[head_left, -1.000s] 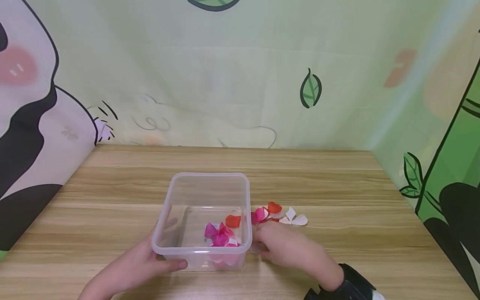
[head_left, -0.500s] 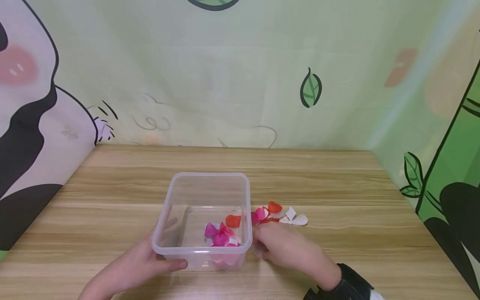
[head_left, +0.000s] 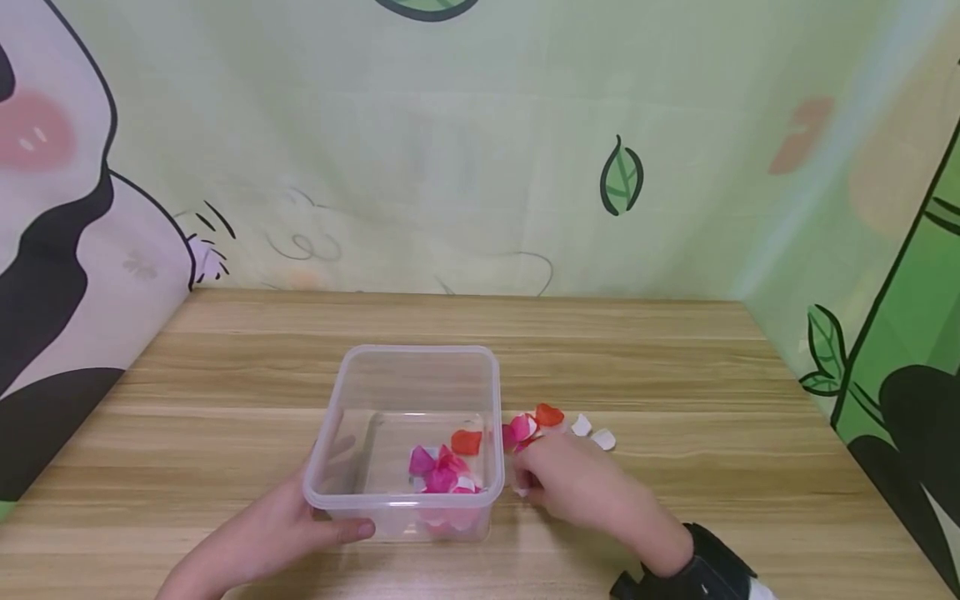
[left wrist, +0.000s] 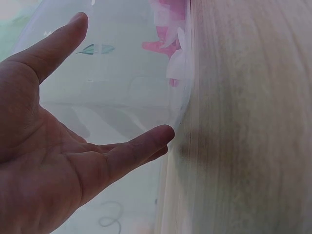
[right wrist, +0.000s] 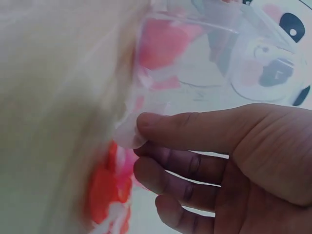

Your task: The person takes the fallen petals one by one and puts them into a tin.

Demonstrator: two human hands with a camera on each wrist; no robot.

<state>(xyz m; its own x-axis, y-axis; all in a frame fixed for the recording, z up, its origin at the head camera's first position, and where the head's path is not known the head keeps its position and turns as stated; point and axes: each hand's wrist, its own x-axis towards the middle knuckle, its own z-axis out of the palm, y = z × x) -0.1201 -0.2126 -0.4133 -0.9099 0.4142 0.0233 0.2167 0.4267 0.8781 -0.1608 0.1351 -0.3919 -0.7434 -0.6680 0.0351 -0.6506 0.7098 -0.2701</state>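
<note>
A clear plastic box [head_left: 402, 502] stands on the wooden table with pink, magenta and red petals [head_left: 441, 478] inside. My left hand [head_left: 288, 521] rests at its near left corner, thumb along the front wall. In the left wrist view the thumb and fingers [left wrist: 141, 144] are straight and spread against the plastic. Right of the box, my right hand [head_left: 573, 483] is low over a small pile of loose petals [head_left: 549, 414]. Its thumb and forefinger pinch a pale petal [right wrist: 130, 130], seen in the right wrist view; the other fingers curl loosely.
Two white petals [head_left: 603, 439] lie just beyond the right hand. The wooden table [head_left: 675, 358] runs back to a printed cloth backdrop [head_left: 480, 150] with a panda and leaves. A black band [head_left: 701, 567] circles the right wrist.
My right hand has shifted slightly right and lifted a little, with a pale petal showing under the fingertips. Some white petals by it are now covered or shifted. Left hand and box stay still.
</note>
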